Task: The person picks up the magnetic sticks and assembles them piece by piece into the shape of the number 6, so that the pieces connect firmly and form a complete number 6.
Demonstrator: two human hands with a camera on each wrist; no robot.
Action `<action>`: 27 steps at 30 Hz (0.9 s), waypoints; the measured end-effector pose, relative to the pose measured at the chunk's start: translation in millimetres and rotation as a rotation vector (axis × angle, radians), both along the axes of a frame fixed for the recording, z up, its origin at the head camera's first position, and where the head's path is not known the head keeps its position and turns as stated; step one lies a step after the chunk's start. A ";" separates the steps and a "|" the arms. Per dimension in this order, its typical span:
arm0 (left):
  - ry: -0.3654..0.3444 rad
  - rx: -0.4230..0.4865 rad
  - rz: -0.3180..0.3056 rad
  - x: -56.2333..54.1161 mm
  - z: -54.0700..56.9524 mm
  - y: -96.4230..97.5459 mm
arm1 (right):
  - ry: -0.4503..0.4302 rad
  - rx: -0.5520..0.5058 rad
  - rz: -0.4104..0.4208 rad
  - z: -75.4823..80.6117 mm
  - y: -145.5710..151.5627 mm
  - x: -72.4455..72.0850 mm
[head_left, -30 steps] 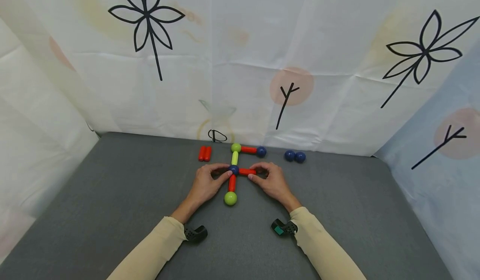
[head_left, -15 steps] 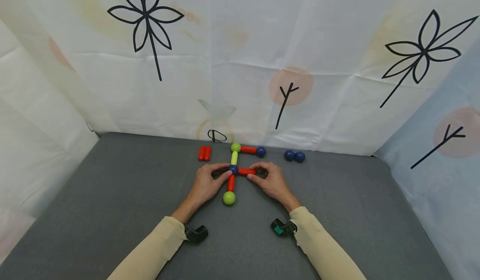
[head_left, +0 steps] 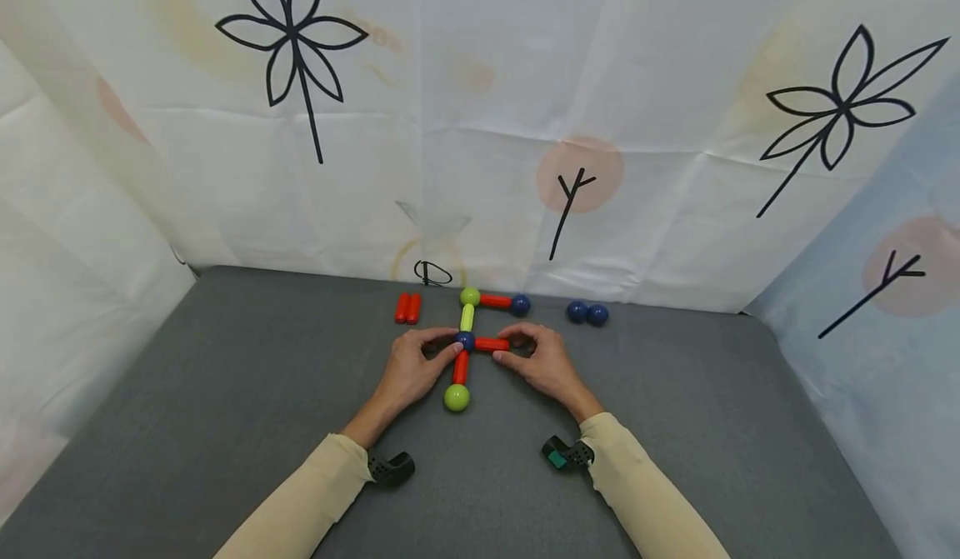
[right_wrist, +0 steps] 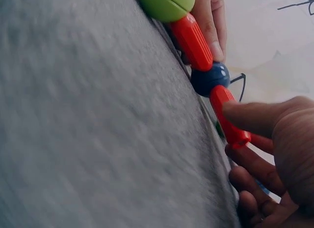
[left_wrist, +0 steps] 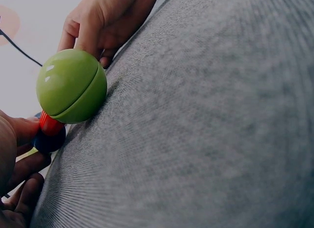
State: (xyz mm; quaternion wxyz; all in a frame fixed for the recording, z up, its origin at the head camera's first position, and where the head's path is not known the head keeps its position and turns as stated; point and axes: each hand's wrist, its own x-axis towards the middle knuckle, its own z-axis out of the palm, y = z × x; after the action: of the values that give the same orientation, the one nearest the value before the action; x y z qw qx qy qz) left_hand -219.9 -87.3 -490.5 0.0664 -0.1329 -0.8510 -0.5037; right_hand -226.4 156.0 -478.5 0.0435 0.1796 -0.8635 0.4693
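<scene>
A joined figure of toy rods and balls lies mid-table. Its centre is a blue ball (head_left: 465, 341), which my left hand (head_left: 414, 367) pinches between thumb and fingers. From that ball a red rod (right_wrist: 228, 117) points right, and my right hand (head_left: 542, 361) grips its free end. Another red rod (head_left: 461, 368) runs toward me to a green ball (left_wrist: 71, 86). A yellow-green rod (head_left: 467, 317) leads away to a second green ball (head_left: 470, 296). From there a further red rod (head_left: 495, 301) reaches a blue ball (head_left: 521, 305).
Two loose red rods (head_left: 407, 308) lie side by side at the back left of the figure. Two loose blue balls (head_left: 587, 313) sit at the back right. A patterned white cloth (head_left: 480, 126) hangs behind the grey table (head_left: 225, 426).
The near green ball and its red rod have swung slightly left. Both hands keep their hold in nearly the same places.
</scene>
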 end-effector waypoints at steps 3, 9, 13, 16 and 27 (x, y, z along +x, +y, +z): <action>0.010 0.005 -0.001 0.3 -0.2 0.3 | -0.021 0.000 0.025 5.2 5.1 -1.2; 0.017 0.010 -0.001 0.5 -1.0 0.2 | -0.019 0.007 0.000 19.1 21.8 -4.2; 0.016 0.005 -0.001 0.3 -1.4 -0.4 | -0.016 -0.010 -0.075 26.3 38.4 -6.9; 0.016 -0.002 0.003 0.3 -1.4 -0.7 | 0.000 -0.015 -0.158 30.4 52.7 -9.7; 0.013 -0.005 0.004 1.0 0.3 -0.1 | 0.130 -0.144 -0.382 16.8 106.7 -17.2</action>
State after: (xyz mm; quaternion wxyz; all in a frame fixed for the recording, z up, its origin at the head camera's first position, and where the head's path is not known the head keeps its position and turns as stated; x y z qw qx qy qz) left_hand -218.8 -87.4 -490.2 0.0727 -0.1349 -0.8520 -0.5006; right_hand -243.6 262.8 -461.7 0.1999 0.0390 -0.8414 0.5006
